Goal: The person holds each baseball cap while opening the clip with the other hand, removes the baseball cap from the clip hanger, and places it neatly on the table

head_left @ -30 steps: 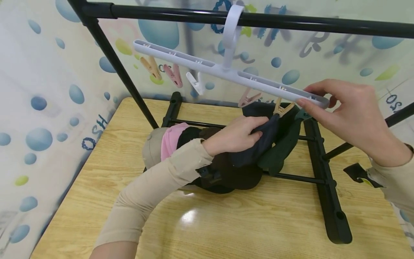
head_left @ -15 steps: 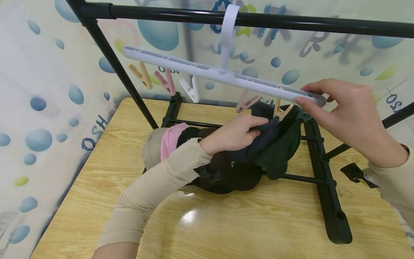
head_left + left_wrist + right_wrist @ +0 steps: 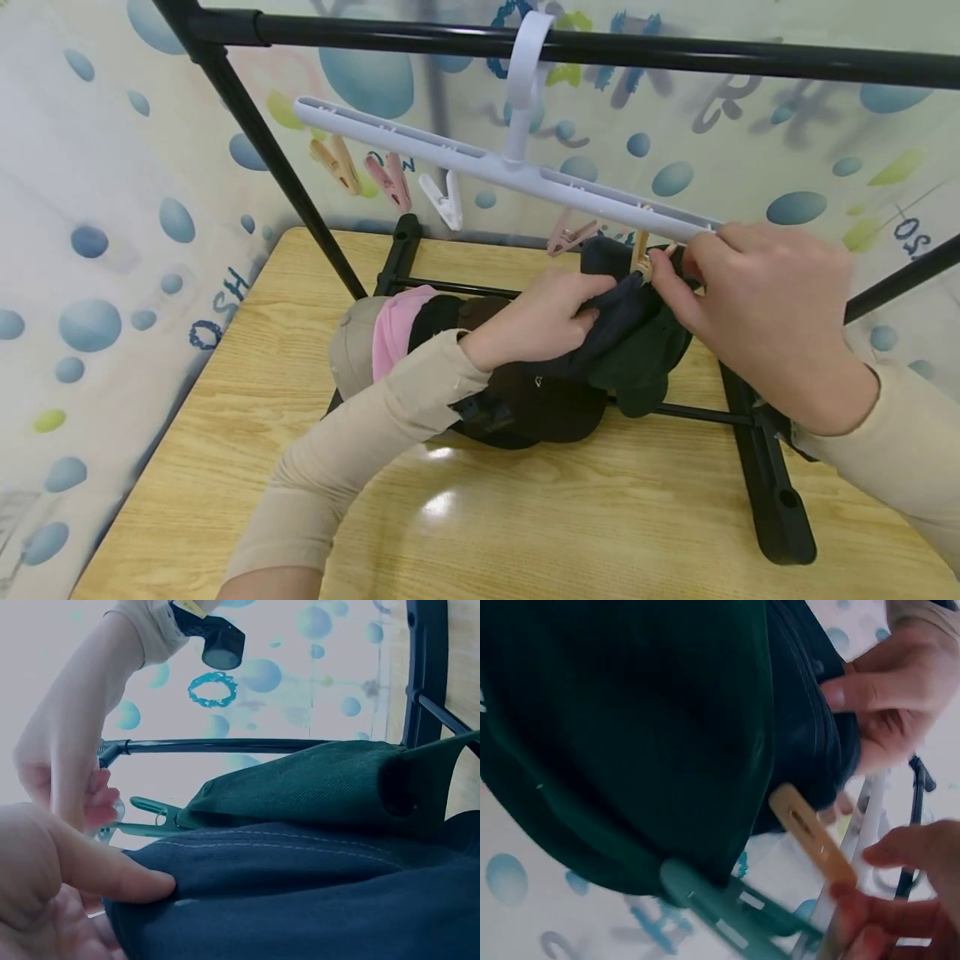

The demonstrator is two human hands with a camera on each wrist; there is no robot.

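Note:
In the head view my left hand [image 3: 536,321] pinches the edge of a navy cap [image 3: 611,312] between thumb and fingers. The left wrist view shows my thumb flat on this navy cap [image 3: 285,892], beside its stitched seam. My right hand [image 3: 772,312] has its thumb and fingers at the handle end of a yellow clothespin [image 3: 810,832], whose other end lies at the navy cap's edge. A dark green cap [image 3: 622,735] hangs from a green clothespin [image 3: 724,907] just behind. Both clothespins belong to a pale lilac hanger [image 3: 442,150].
The hanger hooks over a black rack bar [image 3: 390,37]. Pink [image 3: 388,179] and white clothespins [image 3: 444,200] dangle from its left half. Below, a row of caps, among them beige [image 3: 352,342], pink [image 3: 393,325] and dark brown [image 3: 555,400], lies on the wooden table [image 3: 480,517].
My right hand has let go of the hanger's right end and moved left and down onto the yellow clothespin. My left hand keeps hold of the navy cap.

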